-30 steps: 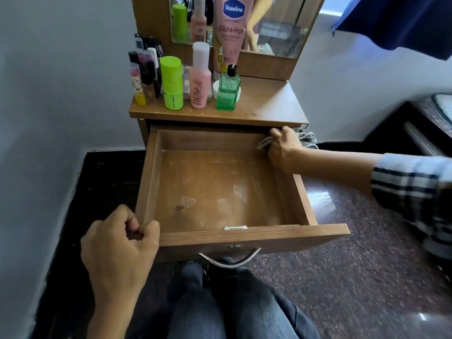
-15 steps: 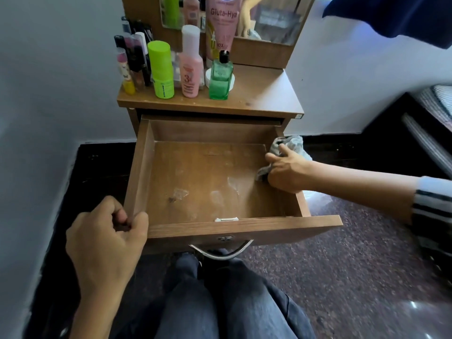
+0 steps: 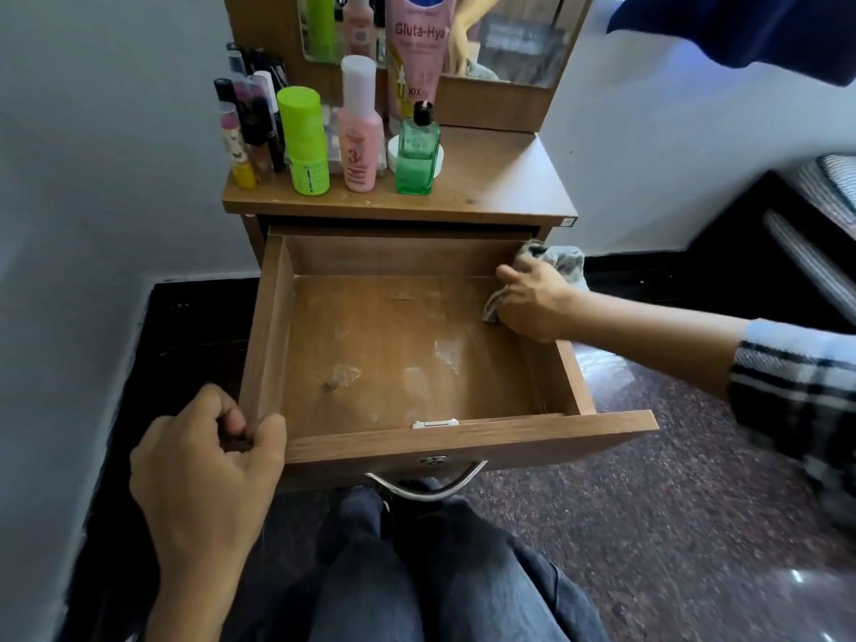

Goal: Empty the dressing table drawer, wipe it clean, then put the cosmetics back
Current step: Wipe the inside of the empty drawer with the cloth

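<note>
The wooden drawer [image 3: 463, 440] is pulled far out and holds nothing; pale smears and a dark spot mark its bottom. My left hand [image 3: 208, 461] grips the front left corner of the drawer. My right hand [image 3: 532, 303] is closed on a grey cloth [image 3: 563, 261] and presses it against the drawer's right wall near the back corner. The cosmetics stand on the table top [image 3: 500, 183]: a lime green bottle [image 3: 303, 141], a pink bottle [image 3: 359, 132], a green glass bottle [image 3: 417, 155], a tall pink Vaseline tube [image 3: 417, 53] and several slim tubes [image 3: 250, 127] at the left.
A mirror [image 3: 509, 34] rises behind the table. A white wall runs along the left. Dark speckled floor [image 3: 648, 525] lies to the right, with a striped mat [image 3: 829, 192] far right. A dark blue cloth [image 3: 741, 30] hangs top right. My knees [image 3: 417, 572] are below the drawer handle [image 3: 426, 488].
My right hand slid the cloth forward along the drawer's right wall, then back toward the rear corner. My left hand kept its hold on the front corner.
</note>
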